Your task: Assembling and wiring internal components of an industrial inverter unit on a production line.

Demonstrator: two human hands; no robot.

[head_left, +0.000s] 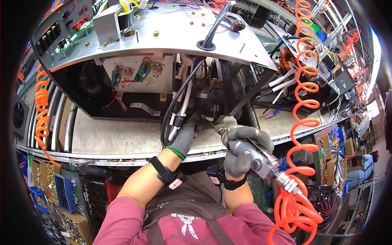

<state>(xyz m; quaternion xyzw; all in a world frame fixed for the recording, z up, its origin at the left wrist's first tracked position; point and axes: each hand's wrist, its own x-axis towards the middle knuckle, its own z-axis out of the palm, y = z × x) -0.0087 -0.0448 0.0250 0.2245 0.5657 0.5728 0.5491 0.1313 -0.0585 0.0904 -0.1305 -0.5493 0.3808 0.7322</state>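
Note:
In a grey work glove, my right hand (241,153) is wrapped round a pneumatic ratchet wrench (259,161), its head pointing into the lower opening of a large metal chassis (171,30). An orange coiled air hose (296,212) joins the tool's rear end. My left hand (185,136), gloved too, reaches into the same opening beside black and white cables (177,122); its fingertips are hidden in shadow, so whatever they touch does not show. Inside the chassis, a bare metal bracket (145,108) and small green circuit boards (143,73) sit left of my hands.
Another opened unit with a copper coil (288,59) stands at the right. A second orange coiled hose (42,98) hangs at the left. Bins of small fasteners (65,194) lie below the bench edge (122,162). A person in blue trousers (359,175) is at the far right.

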